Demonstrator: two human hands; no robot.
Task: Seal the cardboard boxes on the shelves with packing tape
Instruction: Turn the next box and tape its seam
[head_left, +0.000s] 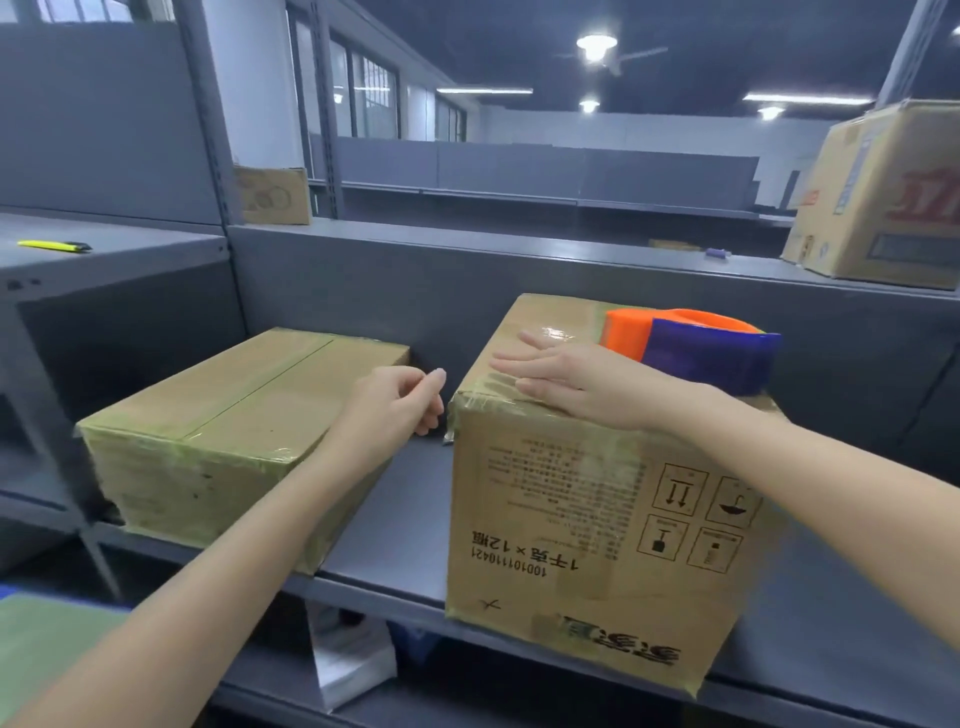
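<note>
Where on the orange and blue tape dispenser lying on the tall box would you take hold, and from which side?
Grip the tape dispenser by its blue body, coming from above and the right. It lies flat on the tall box, so its sides are exposed, and the right hand pressing the tape blocks the left approach. Wrap the fingers round the blue part.

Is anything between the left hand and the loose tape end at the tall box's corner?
Nothing visible. The left hand hovers in the open gap between the flat box and the tall box, right beside the loose tape end. The right hand lies flat on top, clear of that corner.
</note>
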